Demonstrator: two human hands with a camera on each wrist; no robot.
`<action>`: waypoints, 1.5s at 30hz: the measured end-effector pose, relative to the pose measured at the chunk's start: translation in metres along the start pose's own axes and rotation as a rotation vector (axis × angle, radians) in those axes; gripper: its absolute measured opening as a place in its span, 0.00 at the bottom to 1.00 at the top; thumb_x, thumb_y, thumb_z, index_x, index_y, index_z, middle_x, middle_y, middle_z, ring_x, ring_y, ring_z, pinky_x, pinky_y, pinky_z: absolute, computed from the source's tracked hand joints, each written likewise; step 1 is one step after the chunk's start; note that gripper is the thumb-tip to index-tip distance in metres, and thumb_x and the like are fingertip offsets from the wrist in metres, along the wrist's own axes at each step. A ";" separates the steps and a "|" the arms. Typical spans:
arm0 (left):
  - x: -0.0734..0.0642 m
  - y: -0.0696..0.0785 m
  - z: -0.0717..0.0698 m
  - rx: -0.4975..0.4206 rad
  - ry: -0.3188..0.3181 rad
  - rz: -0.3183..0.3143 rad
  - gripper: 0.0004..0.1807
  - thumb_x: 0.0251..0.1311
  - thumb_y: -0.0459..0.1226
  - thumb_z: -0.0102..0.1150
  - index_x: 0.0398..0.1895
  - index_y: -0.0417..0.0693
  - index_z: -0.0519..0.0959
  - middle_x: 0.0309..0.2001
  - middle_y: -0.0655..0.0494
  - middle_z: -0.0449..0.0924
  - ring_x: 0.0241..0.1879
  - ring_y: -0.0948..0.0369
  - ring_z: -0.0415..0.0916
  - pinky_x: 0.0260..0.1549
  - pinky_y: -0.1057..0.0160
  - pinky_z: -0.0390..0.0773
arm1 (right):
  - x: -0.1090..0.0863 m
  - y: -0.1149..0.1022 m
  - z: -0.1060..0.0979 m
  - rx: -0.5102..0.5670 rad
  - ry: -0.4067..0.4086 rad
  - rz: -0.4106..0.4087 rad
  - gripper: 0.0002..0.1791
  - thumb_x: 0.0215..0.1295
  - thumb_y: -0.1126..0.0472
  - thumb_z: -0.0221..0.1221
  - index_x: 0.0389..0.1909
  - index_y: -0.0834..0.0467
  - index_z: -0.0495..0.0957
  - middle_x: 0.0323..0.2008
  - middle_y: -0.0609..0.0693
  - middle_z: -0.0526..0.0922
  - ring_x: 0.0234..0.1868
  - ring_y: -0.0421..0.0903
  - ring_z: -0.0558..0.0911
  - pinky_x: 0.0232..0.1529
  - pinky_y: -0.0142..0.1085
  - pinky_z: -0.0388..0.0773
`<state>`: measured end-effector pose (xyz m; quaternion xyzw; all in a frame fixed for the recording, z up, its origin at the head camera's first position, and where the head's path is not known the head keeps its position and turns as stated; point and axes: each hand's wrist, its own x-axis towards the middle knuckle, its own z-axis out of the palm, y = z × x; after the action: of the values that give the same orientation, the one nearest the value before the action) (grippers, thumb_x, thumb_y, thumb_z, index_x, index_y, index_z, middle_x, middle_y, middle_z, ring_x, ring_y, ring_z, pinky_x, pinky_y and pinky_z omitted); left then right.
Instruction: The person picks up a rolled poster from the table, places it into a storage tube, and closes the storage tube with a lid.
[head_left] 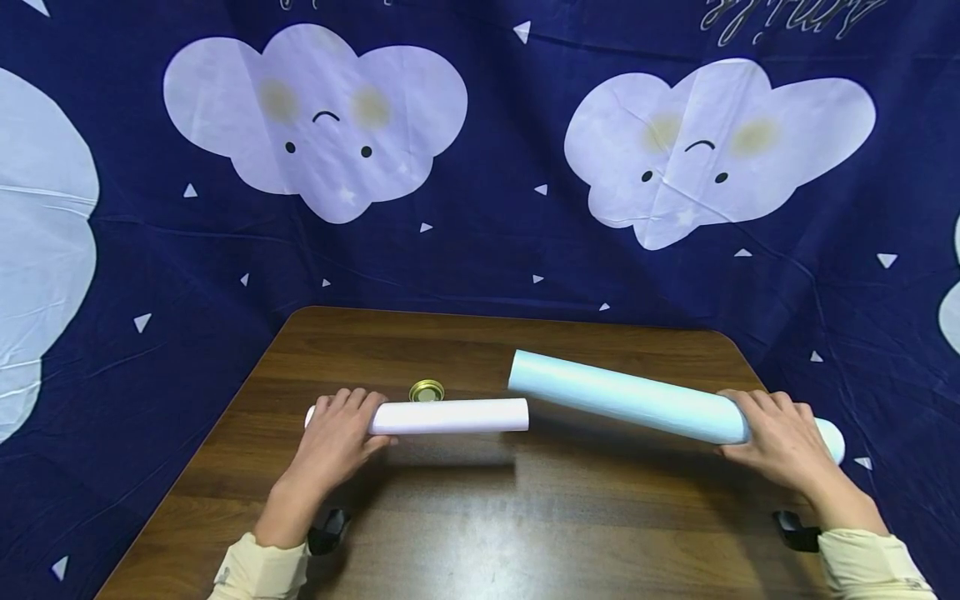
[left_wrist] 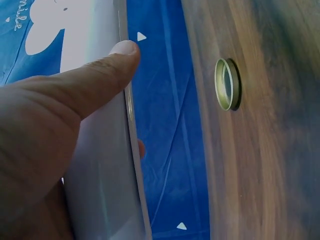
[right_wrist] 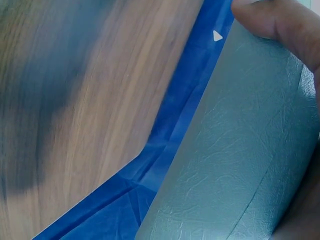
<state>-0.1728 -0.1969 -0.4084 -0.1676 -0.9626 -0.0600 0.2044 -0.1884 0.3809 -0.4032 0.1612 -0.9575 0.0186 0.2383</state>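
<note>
My left hand (head_left: 337, 442) grips a white roll (head_left: 457, 416) near its left end and holds it level above the table. In the left wrist view the thumb lies along the glossy white roll (left_wrist: 102, 170). A longer light-blue roll (head_left: 622, 398) is in my right hand (head_left: 780, 442), gripped near its right end, its left end tilted up and away. The right wrist view shows this roll's wrinkled, leather-like surface (right_wrist: 220, 150) with the thumb across it. The two rolls are apart. What each roll is made of or wound on is hidden.
A gold ring-shaped lid (head_left: 427, 391) lies on the brown wooden table (head_left: 480, 517), just behind the white roll. A dark blue cloth (head_left: 487, 258) printed with clouds hangs behind the table and down its sides. Black straps sit at both wrists.
</note>
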 end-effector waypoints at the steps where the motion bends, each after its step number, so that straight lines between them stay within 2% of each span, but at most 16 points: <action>1: 0.000 -0.001 -0.001 0.000 0.004 0.000 0.30 0.40 0.52 0.73 0.45 0.49 0.75 0.39 0.49 0.80 0.40 0.51 0.74 0.38 0.52 0.67 | 0.000 0.000 0.000 0.000 0.001 0.001 0.43 0.23 0.49 0.75 0.50 0.52 0.72 0.37 0.58 0.81 0.36 0.59 0.73 0.33 0.49 0.58; 16: 0.004 -0.008 -0.007 0.013 0.012 0.002 0.30 0.40 0.52 0.73 0.45 0.49 0.75 0.38 0.49 0.81 0.40 0.51 0.75 0.38 0.50 0.68 | -0.006 0.009 -0.007 -0.010 -0.006 0.004 0.42 0.24 0.49 0.74 0.50 0.53 0.73 0.38 0.57 0.81 0.37 0.57 0.73 0.34 0.48 0.58; 24: 0.005 -0.013 -0.009 0.025 0.040 0.021 0.31 0.39 0.52 0.73 0.45 0.47 0.75 0.39 0.47 0.81 0.40 0.50 0.75 0.38 0.50 0.68 | -0.008 0.012 -0.008 -0.005 -0.004 -0.005 0.42 0.24 0.50 0.74 0.50 0.52 0.73 0.38 0.57 0.81 0.37 0.57 0.73 0.34 0.48 0.58; 45: 0.009 -0.023 -0.011 0.015 0.029 0.008 0.31 0.40 0.52 0.72 0.46 0.47 0.74 0.38 0.48 0.81 0.40 0.50 0.75 0.37 0.50 0.67 | -0.010 0.013 -0.011 -0.006 0.005 -0.055 0.43 0.22 0.50 0.75 0.49 0.51 0.73 0.39 0.55 0.81 0.38 0.57 0.74 0.35 0.48 0.58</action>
<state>-0.1842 -0.2177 -0.3954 -0.1688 -0.9593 -0.0543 0.2197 -0.1791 0.3973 -0.3975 0.1866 -0.9522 0.0097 0.2417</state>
